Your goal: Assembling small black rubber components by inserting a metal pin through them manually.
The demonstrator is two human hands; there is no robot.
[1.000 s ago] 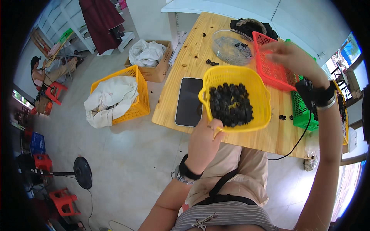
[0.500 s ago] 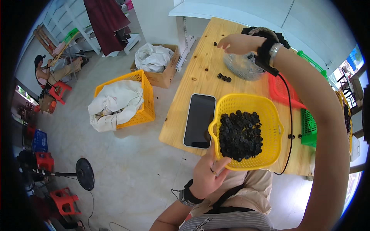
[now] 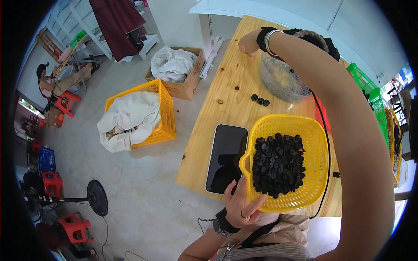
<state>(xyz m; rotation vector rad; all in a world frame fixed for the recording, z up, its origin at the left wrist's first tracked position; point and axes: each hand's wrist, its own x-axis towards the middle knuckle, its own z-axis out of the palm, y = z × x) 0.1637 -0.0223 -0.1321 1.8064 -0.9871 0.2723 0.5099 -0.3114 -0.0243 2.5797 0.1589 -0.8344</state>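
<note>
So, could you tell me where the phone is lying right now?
The phone lies face up near the wooden table's left edge, beside the yellow basket, by the left hand.

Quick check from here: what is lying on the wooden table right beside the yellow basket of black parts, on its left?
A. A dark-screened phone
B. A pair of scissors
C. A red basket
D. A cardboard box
A: a flat phone with a dark screen lies on the wooden table directly left of the yellow basket, just above the left hand that holds the basket's near edge.
</note>
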